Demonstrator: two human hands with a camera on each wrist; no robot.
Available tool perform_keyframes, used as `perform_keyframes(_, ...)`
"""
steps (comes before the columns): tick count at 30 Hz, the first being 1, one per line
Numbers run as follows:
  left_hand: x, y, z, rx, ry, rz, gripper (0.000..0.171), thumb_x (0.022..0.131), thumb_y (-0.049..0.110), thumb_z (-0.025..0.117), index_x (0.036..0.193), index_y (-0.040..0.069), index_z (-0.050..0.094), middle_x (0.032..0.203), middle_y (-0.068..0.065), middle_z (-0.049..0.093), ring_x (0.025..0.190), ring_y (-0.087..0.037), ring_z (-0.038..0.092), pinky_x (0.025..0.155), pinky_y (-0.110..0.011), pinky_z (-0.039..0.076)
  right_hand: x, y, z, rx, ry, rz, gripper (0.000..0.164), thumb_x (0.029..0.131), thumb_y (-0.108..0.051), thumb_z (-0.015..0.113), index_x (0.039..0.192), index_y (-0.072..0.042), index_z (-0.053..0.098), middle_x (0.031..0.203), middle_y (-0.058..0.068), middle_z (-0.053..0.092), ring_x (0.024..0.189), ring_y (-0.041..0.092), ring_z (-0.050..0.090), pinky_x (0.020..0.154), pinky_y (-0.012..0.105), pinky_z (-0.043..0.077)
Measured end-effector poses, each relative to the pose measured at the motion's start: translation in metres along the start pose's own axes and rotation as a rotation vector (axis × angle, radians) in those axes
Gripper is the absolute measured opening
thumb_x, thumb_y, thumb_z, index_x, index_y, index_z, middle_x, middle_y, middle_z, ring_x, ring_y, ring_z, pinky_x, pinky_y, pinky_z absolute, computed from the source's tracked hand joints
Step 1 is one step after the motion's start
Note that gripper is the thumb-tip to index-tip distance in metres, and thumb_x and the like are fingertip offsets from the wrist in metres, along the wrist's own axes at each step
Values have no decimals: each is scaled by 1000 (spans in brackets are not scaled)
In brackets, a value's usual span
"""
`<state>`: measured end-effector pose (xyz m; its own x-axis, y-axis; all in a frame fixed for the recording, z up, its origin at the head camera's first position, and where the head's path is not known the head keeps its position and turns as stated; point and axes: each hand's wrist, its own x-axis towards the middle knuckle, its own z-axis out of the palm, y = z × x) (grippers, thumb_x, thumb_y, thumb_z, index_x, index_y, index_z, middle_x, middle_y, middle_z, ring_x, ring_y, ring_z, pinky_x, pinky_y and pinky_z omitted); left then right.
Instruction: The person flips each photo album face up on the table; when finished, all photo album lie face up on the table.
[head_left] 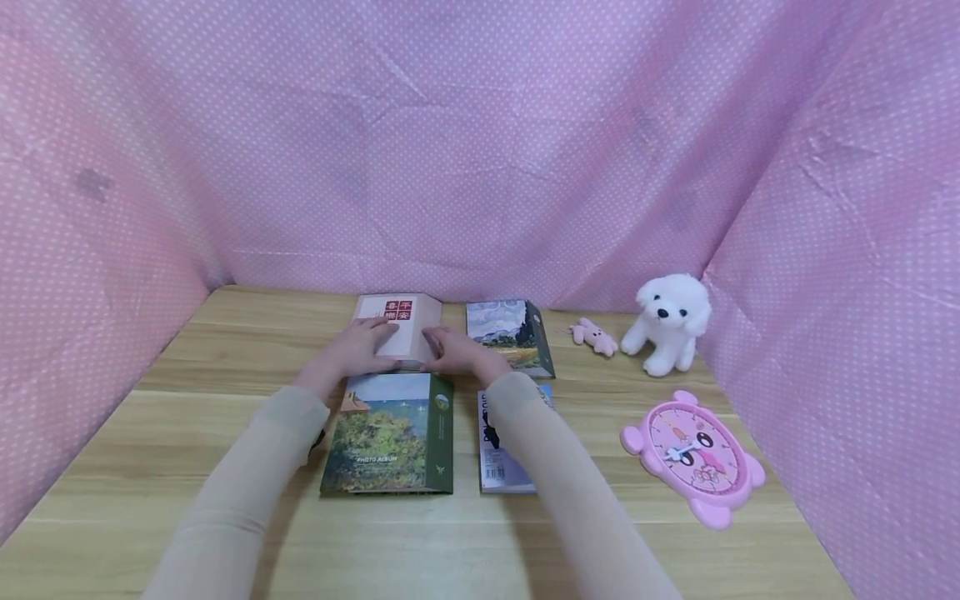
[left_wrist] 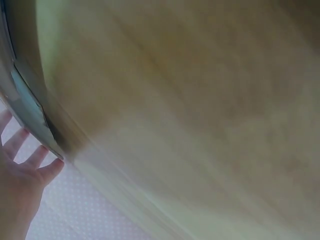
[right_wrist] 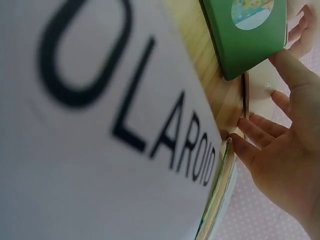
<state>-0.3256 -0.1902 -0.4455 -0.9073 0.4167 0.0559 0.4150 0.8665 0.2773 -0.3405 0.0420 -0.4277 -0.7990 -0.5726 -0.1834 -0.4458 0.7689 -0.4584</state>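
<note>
A white book [head_left: 414, 337] with red-block Chinese characters lies at the back left of the table, its spine to the right. My left hand [head_left: 366, 346] rests over its left part and near edge, fingers extended. In the left wrist view that hand's spread fingers [left_wrist: 37, 156] touch a book's edge. My right hand [head_left: 459, 350] is at the spine, fingertips against it. The right wrist view shows its fingers [right_wrist: 257, 131] spread. Just in front lies a green-spined photo album [head_left: 390, 437] with a painted garden cover.
Right of the white book is a landscape-cover album [head_left: 498, 329]. A POLAROID book [head_left: 493, 454] lies partly under my right forearm. Farther right are a small pink plush [head_left: 596, 337], a white plush dog [head_left: 670, 321] and a pink toy clock [head_left: 701, 450]. Pink dotted cloth [head_left: 480, 167] surrounds the table.
</note>
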Motion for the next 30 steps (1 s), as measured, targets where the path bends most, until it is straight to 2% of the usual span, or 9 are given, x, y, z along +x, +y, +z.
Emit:
perform_keyframes(5,1,-3,1,-30,29,19,78,84,52,62,142,4,40,146,-26,35,132,-46,32,108,-61,27,1,-1,1,29,26,10,78,87,-41,65,151,-23,24,153,6,31,138,24,32,113,43,29)
perform_keyframes(13,0,-6,0,-90,43,9,80,83,51,64,142,3,39,145,-26,35,131,-44,34,109,-58,28,2,-7,-2,34,80,-29,76,86,-31,69,149,-18,28,147,8,40,129,24,44,107,39,39)
perform_keyframes(19,-1,-3,-2,-148,33,-6,82,82,52,65,143,5,39,147,-23,35,133,-42,34,109,-57,27,-1,-9,-6,41,105,-16,74,84,-28,71,147,-17,34,142,9,47,124,24,49,104,38,42)
perform_keyframes(25,1,1,-3,-208,34,-13,83,80,53,67,143,7,39,147,-20,36,134,-40,33,110,-58,26,-5,-9,-12,100,119,-1,74,83,-28,72,146,-16,35,141,11,47,125,26,48,103,41,42)
perform_keyframes(30,0,5,-6,-289,44,-22,85,79,49,71,144,7,36,148,-19,35,134,-40,31,109,-60,26,-4,-7,-12,138,160,-21,74,82,-27,71,146,-17,35,139,10,49,121,25,52,98,37,47)
